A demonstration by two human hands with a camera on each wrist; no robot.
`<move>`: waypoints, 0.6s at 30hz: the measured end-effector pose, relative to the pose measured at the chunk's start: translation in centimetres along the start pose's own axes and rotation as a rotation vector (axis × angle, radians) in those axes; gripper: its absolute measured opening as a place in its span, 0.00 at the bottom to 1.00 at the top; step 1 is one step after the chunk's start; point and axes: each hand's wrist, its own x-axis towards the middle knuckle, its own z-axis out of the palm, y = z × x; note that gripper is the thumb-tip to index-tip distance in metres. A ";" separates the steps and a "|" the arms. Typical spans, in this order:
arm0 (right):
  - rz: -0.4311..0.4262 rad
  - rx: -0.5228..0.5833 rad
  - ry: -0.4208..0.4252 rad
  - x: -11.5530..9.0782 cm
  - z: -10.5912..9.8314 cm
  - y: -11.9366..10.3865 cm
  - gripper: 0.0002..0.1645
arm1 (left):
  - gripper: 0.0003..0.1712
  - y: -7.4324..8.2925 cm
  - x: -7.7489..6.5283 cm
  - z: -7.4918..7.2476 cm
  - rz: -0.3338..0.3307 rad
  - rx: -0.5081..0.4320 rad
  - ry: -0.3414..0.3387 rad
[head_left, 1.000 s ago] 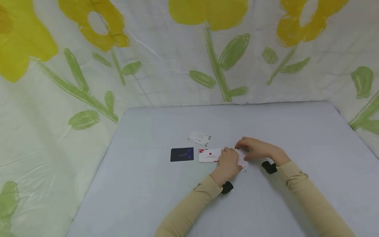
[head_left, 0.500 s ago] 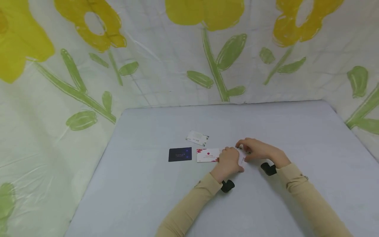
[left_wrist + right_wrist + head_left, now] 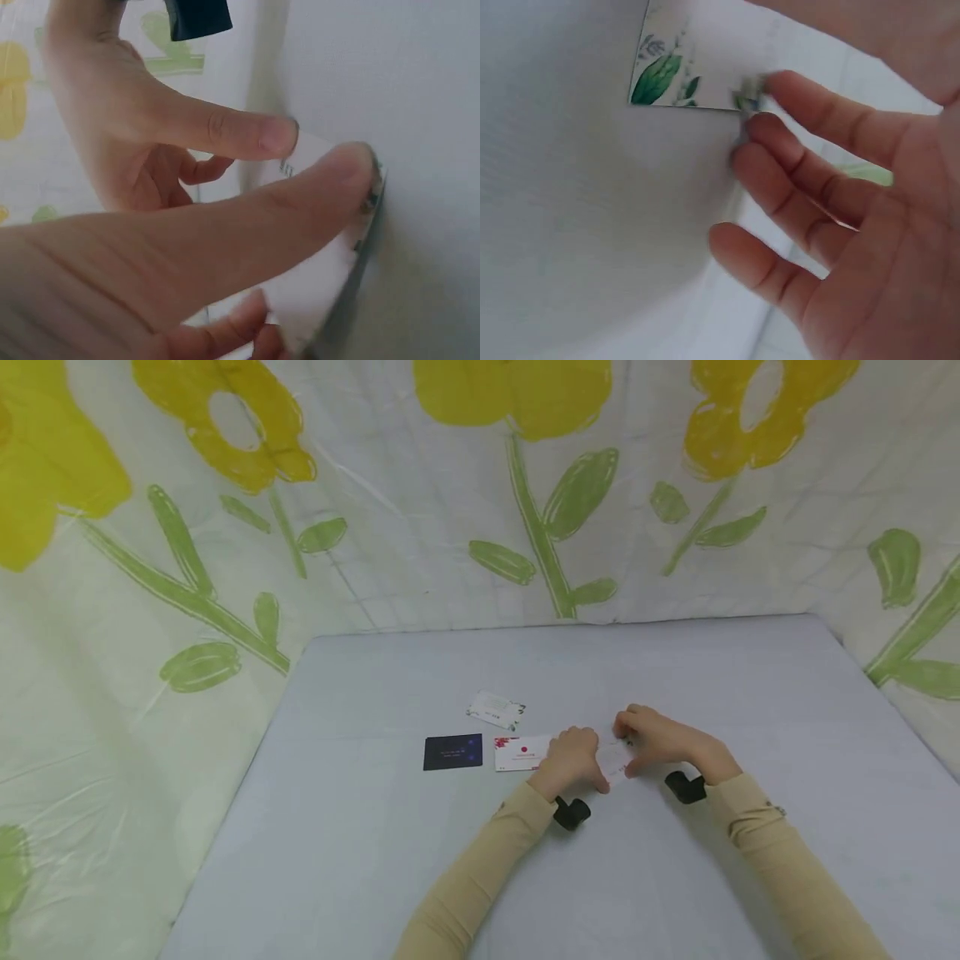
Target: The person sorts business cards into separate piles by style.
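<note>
A white card [image 3: 617, 762] with green leaf print lies between the two hands in the head view. In the left wrist view this card [image 3: 307, 292] is tilted, with one edge off the table. My left hand [image 3: 573, 756] holds it, its thumb across the face and fingertips behind. From the other side my right hand [image 3: 660, 739] grips the card's edges between thumb and fingers. The right wrist view shows the right fingertips [image 3: 787, 82] at a leaf-printed corner; the remaining fingers are loosely bent. Part of the card is hidden by the hands.
To the left lie a white card with red print [image 3: 517, 753], partly covered by my left hand, and a dark blue card [image 3: 453, 752]. Behind them is another white leaf-printed card [image 3: 496, 710]. A flower-patterned curtain [image 3: 420, 568] borders the pale table [image 3: 375, 860].
My right hand has moved slightly right, widening the gap between the hands. The card between them has shifted and turned a little. The other cards stay where they were; the head view drifts slightly.
</note>
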 end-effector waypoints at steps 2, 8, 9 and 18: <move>0.007 0.036 0.030 -0.2 0.0 0.3 0.24 | 0.24 -0.4 0.2 -0.1 0.055 -0.078 0.034; 0.034 0.199 0.184 -0.4 0.0 1.2 0.12 | 0.09 -2.4 0.9 -1.2 0.219 -0.465 0.145; 0.046 0.227 0.211 -0.4 0.0 1.4 0.11 | 0.08 -2.7 1.1 -1.4 0.229 -0.494 0.163; 0.204 0.323 0.273 0.5 1.1 0.6 0.10 | 0.06 -4.2 2.0 -2.0 0.181 -0.439 0.158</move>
